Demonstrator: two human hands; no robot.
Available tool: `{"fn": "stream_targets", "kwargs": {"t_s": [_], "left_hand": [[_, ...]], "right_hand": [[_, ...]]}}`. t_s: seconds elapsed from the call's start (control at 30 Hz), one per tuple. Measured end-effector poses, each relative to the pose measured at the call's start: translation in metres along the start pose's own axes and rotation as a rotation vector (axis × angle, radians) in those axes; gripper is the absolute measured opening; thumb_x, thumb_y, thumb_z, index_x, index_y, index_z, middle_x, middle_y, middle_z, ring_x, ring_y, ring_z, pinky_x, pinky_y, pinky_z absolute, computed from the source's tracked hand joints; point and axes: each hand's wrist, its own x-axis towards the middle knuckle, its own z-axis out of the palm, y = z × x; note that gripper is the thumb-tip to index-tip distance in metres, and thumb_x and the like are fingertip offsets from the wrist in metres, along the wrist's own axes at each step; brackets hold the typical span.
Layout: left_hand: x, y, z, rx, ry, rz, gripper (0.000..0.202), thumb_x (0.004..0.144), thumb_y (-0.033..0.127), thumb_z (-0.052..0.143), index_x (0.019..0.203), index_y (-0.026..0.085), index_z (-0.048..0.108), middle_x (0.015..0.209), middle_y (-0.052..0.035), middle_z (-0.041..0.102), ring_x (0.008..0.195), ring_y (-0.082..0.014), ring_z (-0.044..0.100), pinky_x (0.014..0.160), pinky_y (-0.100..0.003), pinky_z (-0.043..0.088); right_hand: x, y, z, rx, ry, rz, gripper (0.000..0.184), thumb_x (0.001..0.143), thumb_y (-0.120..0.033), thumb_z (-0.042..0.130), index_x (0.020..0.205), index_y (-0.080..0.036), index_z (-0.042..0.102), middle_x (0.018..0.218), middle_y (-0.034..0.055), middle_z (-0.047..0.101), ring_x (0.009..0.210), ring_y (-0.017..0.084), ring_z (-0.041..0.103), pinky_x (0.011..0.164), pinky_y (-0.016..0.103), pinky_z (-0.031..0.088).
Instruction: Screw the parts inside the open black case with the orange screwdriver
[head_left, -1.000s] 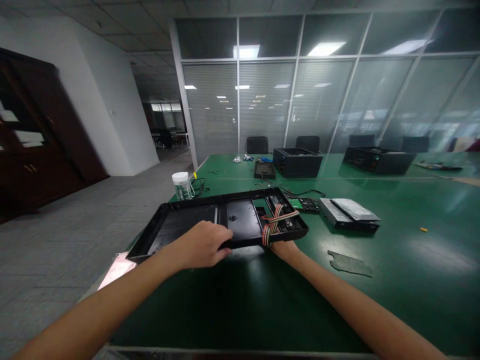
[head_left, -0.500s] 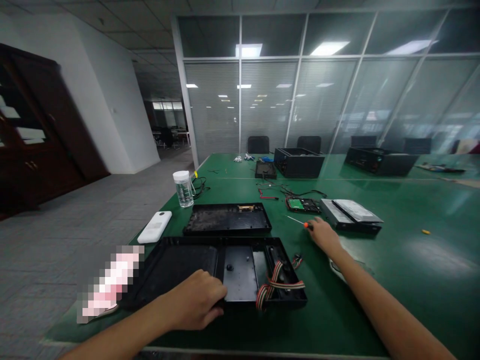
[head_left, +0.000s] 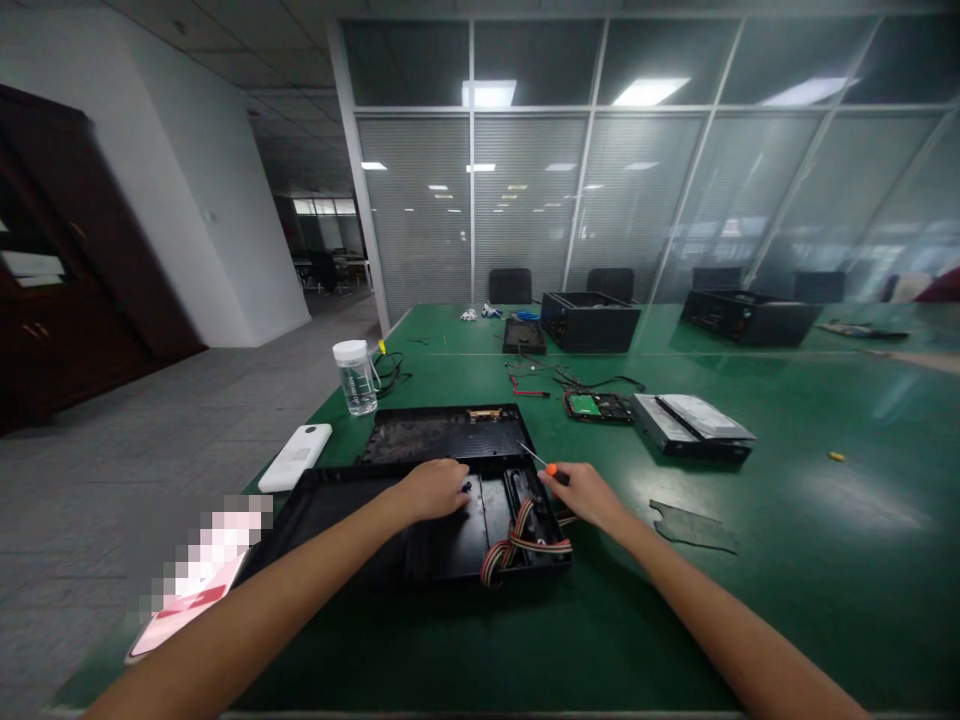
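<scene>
In front of me on the green table lies a black plastic casing (head_left: pixel 345 510) with a dark metal plate inside. A striped ribbon cable (head_left: pixel 525 545) loops over its right end. My left hand (head_left: pixel 435 490) reaches over the casing, fingers curled down beside a small black part (head_left: pixel 466 487) on the plate; what they grip, if anything, is hidden. My right hand (head_left: pixel 589 492) is closed on a screwdriver (head_left: pixel 555 472) with an orange and black handle. Its thin shaft points up and left, above the casing's right end. Behind lies a second black panel (head_left: pixel 442 437).
On the left stand a water bottle (head_left: pixel 355 378), a white device (head_left: pixel 295 458) and a partly blurred pink item (head_left: pixel 184 605). A circuit board (head_left: pixel 596 405), a metal drive (head_left: pixel 694 430) and a clear sheet (head_left: pixel 694 527) lie right. Black computer cases (head_left: pixel 590 322) stand at the back.
My right hand has brought the screwdriver left, from the table to above the casing's right end. My left hand has moved from the casing's front edge up over its plate. The view shifted slightly.
</scene>
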Motion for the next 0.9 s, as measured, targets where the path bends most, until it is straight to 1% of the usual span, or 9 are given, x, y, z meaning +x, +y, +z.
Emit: {"fn": "stream_targets", "kwargs": {"t_s": [0.07,0.13,0.27,0.37,0.5,0.57,0.67,0.8,0.9], "left_hand": [[0.014,0.0,0.018,0.01,0.047,-0.014,0.026,0.08,0.029,0.057,0.1,0.013,0.062,0.097,-0.0117,0.062,0.091,-0.0233,0.058,0.081,-0.031,0.044],[0.021,0.001,0.034,0.015,0.072,-0.022,0.02,0.083,0.027,0.053,0.092,0.013,0.064,0.092,-0.0113,0.061,0.088,-0.0225,0.058,0.081,-0.031,0.045],[0.025,0.003,0.049,0.037,0.108,-0.029,0.021,0.087,0.023,0.047,0.081,0.013,0.065,0.084,-0.0106,0.06,0.083,-0.0209,0.058,0.078,-0.031,0.045],[0.024,0.003,0.049,0.033,0.139,-0.01,0.023,0.087,0.019,0.044,0.079,0.013,0.065,0.083,-0.0102,0.06,0.081,-0.0195,0.058,0.077,-0.03,0.045],[0.03,0.0,0.038,-0.055,0.169,0.034,0.022,0.083,0.016,0.045,0.078,0.014,0.066,0.08,-0.0079,0.064,0.079,-0.0183,0.059,0.077,-0.028,0.044],[0.038,-0.001,0.029,-0.146,0.177,0.068,0.02,0.08,0.015,0.046,0.081,0.015,0.067,0.079,-0.0049,0.066,0.076,-0.0165,0.06,0.077,-0.026,0.044],[0.055,-0.001,0.022,-0.292,0.151,0.102,0.025,0.077,0.014,0.048,0.092,0.017,0.067,0.079,-0.0015,0.068,0.072,-0.0138,0.061,0.073,-0.022,0.044],[0.074,0.004,0.027,-0.358,0.193,0.11,0.028,0.079,0.015,0.046,0.097,0.017,0.067,0.091,-0.0025,0.068,0.082,-0.0143,0.061,0.079,-0.022,0.043],[0.077,0.006,0.035,-0.293,0.244,0.103,0.025,0.08,0.018,0.049,0.097,0.017,0.066,0.087,-0.0037,0.067,0.081,-0.016,0.059,0.079,-0.025,0.043]], "right_hand": [[-0.001,0.001,0.003,-0.016,0.002,-0.012,0.042,0.083,-0.049,0.04,0.065,-0.019,0.063,0.059,0.0025,0.061,0.054,0.015,0.053,0.053,0.024,0.033],[0.0,0.003,0.006,-0.023,0.001,-0.019,0.041,0.084,-0.048,0.04,0.065,-0.019,0.063,0.059,0.0023,0.061,0.055,0.015,0.053,0.053,0.024,0.033],[0.004,0.002,0.01,-0.017,0.001,0.008,0.038,0.084,-0.045,0.04,0.066,-0.019,0.063,0.06,0.0021,0.061,0.056,0.015,0.054,0.053,0.024,0.033],[0.004,-0.001,0.01,-0.01,0.021,0.018,0.033,0.083,-0.041,0.042,0.07,-0.02,0.064,0.064,0.0026,0.064,0.058,0.015,0.056,0.054,0.024,0.034],[0.003,-0.005,0.01,0.027,0.024,0.004,0.029,0.083,-0.038,0.042,0.078,-0.021,0.065,0.07,0.0027,0.066,0.061,0.017,0.058,0.056,0.024,0.037],[0.003,-0.005,0.011,0.062,0.024,-0.019,0.029,0.084,-0.037,0.042,0.082,-0.022,0.066,0.072,0.0029,0.067,0.064,0.018,0.059,0.06,0.026,0.039],[0.003,-0.006,0.012,0.1,0.051,-0.019,0.029,0.082,-0.04,0.044,0.087,-0.023,0.067,0.075,0.0039,0.068,0.069,0.02,0.061,0.064,0.027,0.041],[0.004,-0.001,0.008,0.109,0.09,0.016,0.031,0.082,-0.045,0.045,0.087,-0.023,0.067,0.074,0.0026,0.068,0.067,0.019,0.06,0.061,0.026,0.041],[0.007,0.007,0.002,0.14,0.096,0.072,0.037,0.083,-0.047,0.042,0.078,-0.02,0.066,0.064,0.0013,0.065,0.057,0.016,0.057,0.055,0.025,0.038]]}}
